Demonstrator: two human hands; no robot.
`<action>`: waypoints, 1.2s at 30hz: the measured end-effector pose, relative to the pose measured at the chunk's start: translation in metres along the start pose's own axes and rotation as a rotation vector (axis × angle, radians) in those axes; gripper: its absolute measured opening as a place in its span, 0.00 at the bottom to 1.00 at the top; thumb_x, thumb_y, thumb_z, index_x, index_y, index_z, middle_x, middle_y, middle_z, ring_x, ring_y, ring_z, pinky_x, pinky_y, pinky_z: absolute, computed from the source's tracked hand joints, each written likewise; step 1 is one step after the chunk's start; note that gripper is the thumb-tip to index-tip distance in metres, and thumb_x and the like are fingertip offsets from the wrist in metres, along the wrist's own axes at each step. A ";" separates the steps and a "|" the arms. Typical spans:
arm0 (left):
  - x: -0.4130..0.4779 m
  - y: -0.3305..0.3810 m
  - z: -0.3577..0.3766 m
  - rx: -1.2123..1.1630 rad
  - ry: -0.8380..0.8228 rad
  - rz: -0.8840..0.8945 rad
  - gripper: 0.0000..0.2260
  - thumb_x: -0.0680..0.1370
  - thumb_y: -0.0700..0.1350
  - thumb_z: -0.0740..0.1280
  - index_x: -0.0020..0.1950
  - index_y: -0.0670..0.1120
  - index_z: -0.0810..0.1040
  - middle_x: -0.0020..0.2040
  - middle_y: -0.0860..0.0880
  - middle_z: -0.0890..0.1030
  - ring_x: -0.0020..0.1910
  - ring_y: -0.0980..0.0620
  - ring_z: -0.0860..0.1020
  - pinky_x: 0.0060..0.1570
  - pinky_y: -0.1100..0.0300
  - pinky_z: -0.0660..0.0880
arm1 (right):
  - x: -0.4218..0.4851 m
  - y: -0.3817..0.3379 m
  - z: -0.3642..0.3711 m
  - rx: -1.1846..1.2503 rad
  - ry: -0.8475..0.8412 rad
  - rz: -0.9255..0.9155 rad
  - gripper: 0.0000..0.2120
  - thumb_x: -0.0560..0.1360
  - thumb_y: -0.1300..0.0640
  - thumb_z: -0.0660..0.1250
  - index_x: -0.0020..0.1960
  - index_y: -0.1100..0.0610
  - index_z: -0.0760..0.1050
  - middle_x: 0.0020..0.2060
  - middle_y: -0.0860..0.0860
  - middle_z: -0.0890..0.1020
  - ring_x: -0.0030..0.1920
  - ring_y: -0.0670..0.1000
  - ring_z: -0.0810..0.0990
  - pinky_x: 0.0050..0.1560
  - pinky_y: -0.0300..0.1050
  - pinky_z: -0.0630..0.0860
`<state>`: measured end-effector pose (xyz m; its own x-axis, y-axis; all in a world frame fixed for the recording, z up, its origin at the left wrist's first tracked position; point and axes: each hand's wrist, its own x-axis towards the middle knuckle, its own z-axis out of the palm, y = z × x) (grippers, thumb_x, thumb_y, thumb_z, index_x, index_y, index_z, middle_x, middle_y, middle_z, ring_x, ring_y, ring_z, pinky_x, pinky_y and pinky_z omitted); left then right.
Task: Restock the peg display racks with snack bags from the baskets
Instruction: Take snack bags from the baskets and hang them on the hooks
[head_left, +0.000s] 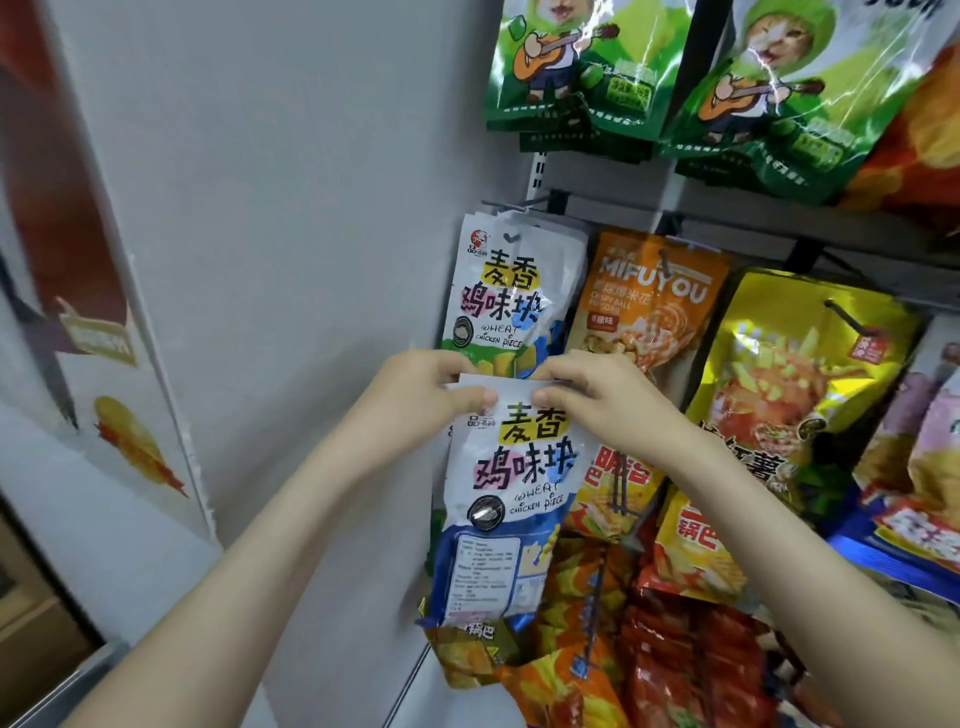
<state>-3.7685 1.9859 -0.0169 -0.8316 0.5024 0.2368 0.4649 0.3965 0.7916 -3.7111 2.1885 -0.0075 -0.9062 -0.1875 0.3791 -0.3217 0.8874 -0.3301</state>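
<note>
Held bag (511, 499) top edge hidden behind fingers, left hand (421, 395) and right hand (597, 395) pinching its top corners, below hung bags (511, 291) on left peg, both reading "WHEAT CHICKEN PIECE", orange bag (654, 296) reading "MIFUYOU", green bags (587, 67) cropped at top.

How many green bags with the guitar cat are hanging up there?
2. The left green bag hangs along the top edge of the view. The right green bag hangs just beside it, on its right. More may be hidden behind them.

Both hands, left (426, 395) and right (597, 400), pinch a white-and-blue snack bag (506, 499) by its top edge before the peg rack (623, 208).
</note>
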 end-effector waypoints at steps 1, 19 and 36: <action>0.000 -0.002 0.001 -0.029 -0.017 -0.007 0.03 0.74 0.47 0.72 0.42 0.49 0.82 0.40 0.52 0.84 0.43 0.54 0.80 0.49 0.57 0.74 | -0.003 0.003 0.001 -0.002 0.003 0.014 0.04 0.77 0.60 0.67 0.46 0.58 0.81 0.36 0.43 0.78 0.41 0.37 0.75 0.41 0.31 0.67; -0.003 -0.027 0.045 -0.361 -0.047 -0.018 0.06 0.75 0.41 0.71 0.47 0.51 0.77 0.40 0.48 0.85 0.38 0.54 0.82 0.40 0.57 0.75 | -0.043 0.013 0.006 0.164 0.083 0.284 0.06 0.77 0.59 0.67 0.46 0.49 0.79 0.44 0.44 0.83 0.44 0.37 0.78 0.47 0.31 0.72; -0.011 -0.025 0.050 -0.363 -0.103 0.041 0.10 0.81 0.39 0.61 0.48 0.51 0.79 0.44 0.53 0.85 0.46 0.55 0.83 0.51 0.56 0.77 | -0.051 0.005 0.000 0.271 0.117 0.342 0.07 0.73 0.51 0.71 0.37 0.48 0.78 0.36 0.61 0.79 0.36 0.50 0.75 0.38 0.43 0.69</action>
<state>-3.7559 2.0087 -0.0670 -0.7712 0.5939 0.2292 0.3441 0.0860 0.9350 -3.6660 2.2022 -0.0286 -0.9407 0.1603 0.2990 -0.0837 0.7445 -0.6624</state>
